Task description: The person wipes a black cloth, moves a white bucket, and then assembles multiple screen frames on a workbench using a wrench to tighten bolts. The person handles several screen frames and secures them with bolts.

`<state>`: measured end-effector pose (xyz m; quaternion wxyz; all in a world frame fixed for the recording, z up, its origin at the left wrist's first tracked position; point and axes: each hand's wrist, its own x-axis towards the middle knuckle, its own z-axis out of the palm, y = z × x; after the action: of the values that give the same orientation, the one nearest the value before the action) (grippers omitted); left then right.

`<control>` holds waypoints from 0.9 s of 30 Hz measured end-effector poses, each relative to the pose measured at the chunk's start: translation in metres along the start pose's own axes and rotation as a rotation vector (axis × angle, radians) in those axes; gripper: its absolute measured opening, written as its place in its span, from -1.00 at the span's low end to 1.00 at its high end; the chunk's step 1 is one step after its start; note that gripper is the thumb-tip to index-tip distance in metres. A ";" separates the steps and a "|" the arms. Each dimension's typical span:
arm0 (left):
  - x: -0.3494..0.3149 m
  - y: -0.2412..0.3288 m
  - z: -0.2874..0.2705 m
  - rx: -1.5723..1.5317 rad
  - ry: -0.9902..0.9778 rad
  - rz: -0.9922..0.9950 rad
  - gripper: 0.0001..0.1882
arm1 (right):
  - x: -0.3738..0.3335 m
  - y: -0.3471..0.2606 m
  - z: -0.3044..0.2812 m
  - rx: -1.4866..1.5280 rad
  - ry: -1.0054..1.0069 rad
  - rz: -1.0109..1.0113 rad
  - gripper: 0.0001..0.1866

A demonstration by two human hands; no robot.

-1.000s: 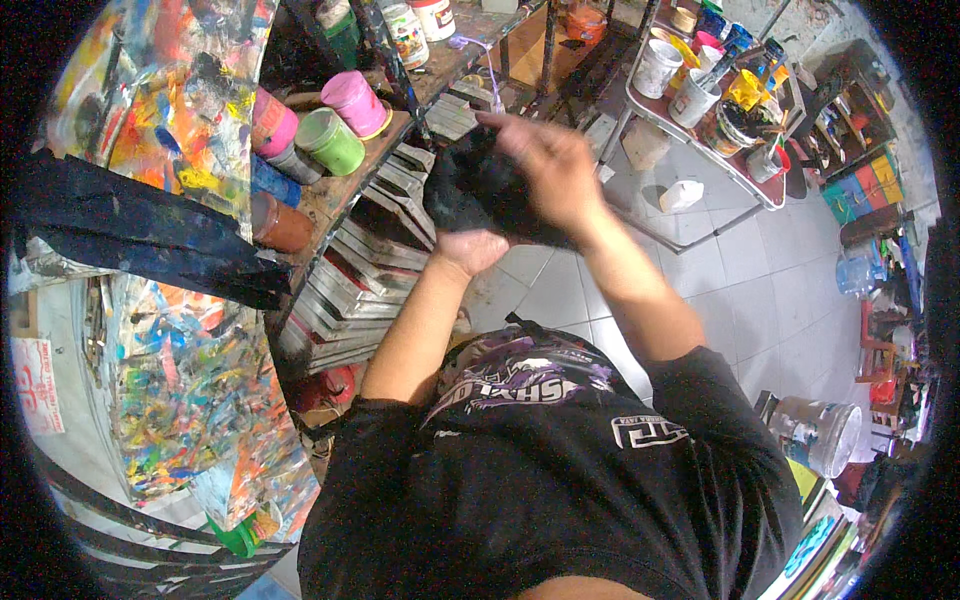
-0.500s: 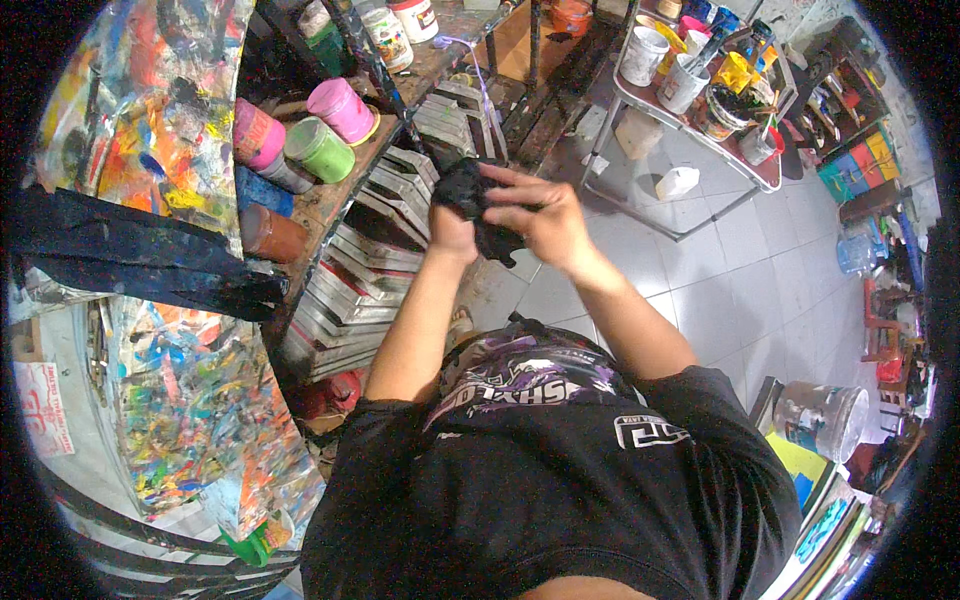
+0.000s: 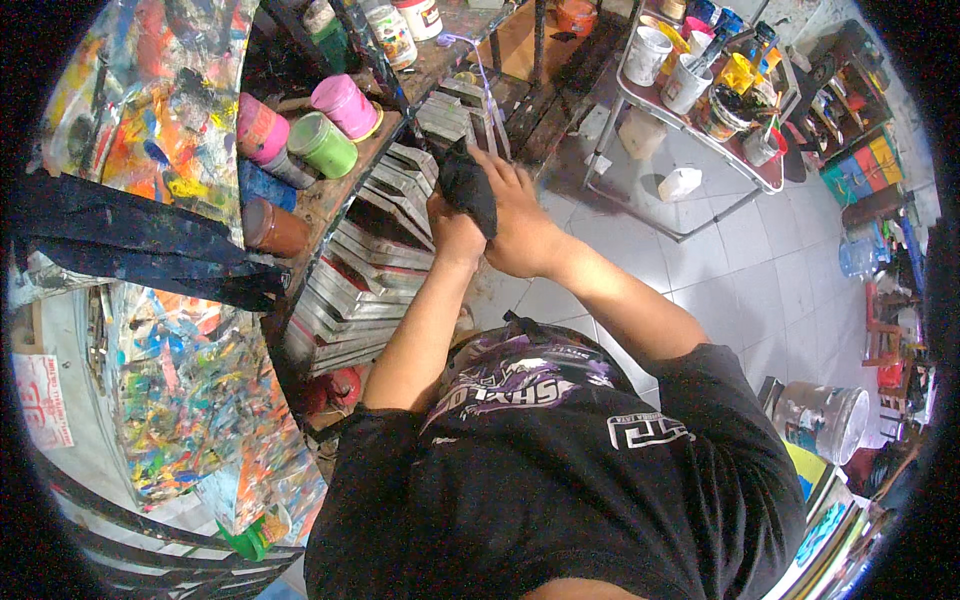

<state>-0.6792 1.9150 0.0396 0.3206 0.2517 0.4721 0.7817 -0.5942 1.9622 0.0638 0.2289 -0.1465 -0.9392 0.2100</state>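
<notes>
In front of my body, a bunched black cloth (image 3: 468, 188) is in my left hand (image 3: 457, 236), whose fingers are mostly covered by it. My right hand (image 3: 522, 222) lies against the cloth's right side, its fingers stretched out and pointing away from me. The two hands meet at the wrist end of the cloth. Beyond and below them are stacked grey metal channel strips (image 3: 370, 245) on a rack.
To the left, a paint-smeared board (image 3: 190, 400) and a shelf with pink tubs (image 3: 345, 105), a green tub (image 3: 322, 145) and a brown tub (image 3: 273, 226). Dark fabric (image 3: 140, 245) hangs there. At right, a folding table (image 3: 740, 165) carries paint pots; a clear bucket (image 3: 825, 418) stands nearer.
My right hand has shifted slightly left and toward me, flatter against the cloth. The cloth has changed shape, and its end that hung below the right hand no longer shows.
</notes>
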 end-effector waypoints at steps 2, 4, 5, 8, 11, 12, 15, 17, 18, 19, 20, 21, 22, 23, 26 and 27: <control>0.008 -0.008 -0.005 -0.018 -0.003 0.161 -0.79 | 0.005 0.002 -0.002 0.206 0.061 -0.148 -0.25; 0.014 -0.020 -0.019 -0.014 -0.029 0.113 -0.79 | 0.003 0.002 -0.003 0.408 0.059 -0.224 -0.28; 0.017 -0.022 -0.027 -0.010 -0.042 0.089 -0.80 | 0.000 0.001 -0.005 0.504 0.032 -0.226 -0.32; 0.008 -0.005 -0.030 -0.153 -0.149 -0.073 -0.79 | -0.001 0.003 -0.022 0.963 -0.105 -0.171 -0.43; 0.003 0.010 -0.026 -0.089 -0.276 -0.076 -0.75 | -0.004 0.012 -0.020 1.708 -0.148 0.034 -0.55; 0.000 0.016 -0.017 -0.166 -0.233 -0.144 -0.74 | -0.004 0.010 -0.017 1.663 -0.078 0.094 -0.55; -0.008 0.016 0.000 -0.102 -0.021 -0.101 -0.74 | 0.000 -0.002 -0.001 1.057 0.200 0.183 -0.47; -0.014 0.012 0.005 0.205 0.029 0.123 -0.75 | 0.004 0.000 0.012 0.786 0.276 0.127 -0.56; -0.011 0.013 -0.002 0.304 -0.013 0.096 -0.74 | 0.007 0.002 0.008 0.801 0.203 0.117 -0.60; -0.014 0.012 -0.003 0.404 0.014 0.088 -0.73 | 0.010 0.004 0.006 0.815 0.131 0.108 -0.63; -0.019 0.014 -0.002 0.506 0.040 0.080 -0.72 | 0.013 0.002 0.009 0.858 0.203 0.125 -0.69; -0.021 0.016 0.000 0.607 0.065 0.075 -0.71 | 0.017 0.002 0.008 0.858 0.188 0.140 -0.70; -0.018 0.008 -0.003 0.571 0.024 0.198 -0.67 | 0.020 0.001 0.007 0.858 0.174 0.154 -0.70; -0.019 0.008 -0.003 0.564 0.017 0.223 -0.68 | 0.022 0.000 0.006 0.859 0.159 0.168 -0.70; -0.023 0.011 -0.002 0.566 -0.040 0.263 -0.67 | 0.025 0.007 0.011 0.865 0.154 0.174 -0.70; -0.024 0.013 -0.005 0.582 -0.078 0.250 -0.66 | 0.025 0.010 0.013 0.877 0.141 0.187 -0.69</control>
<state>-0.6695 1.8901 0.0469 0.1543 0.4187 0.6288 0.6368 -0.6201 1.9755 0.0581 0.3128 -0.1338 -0.7265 0.5971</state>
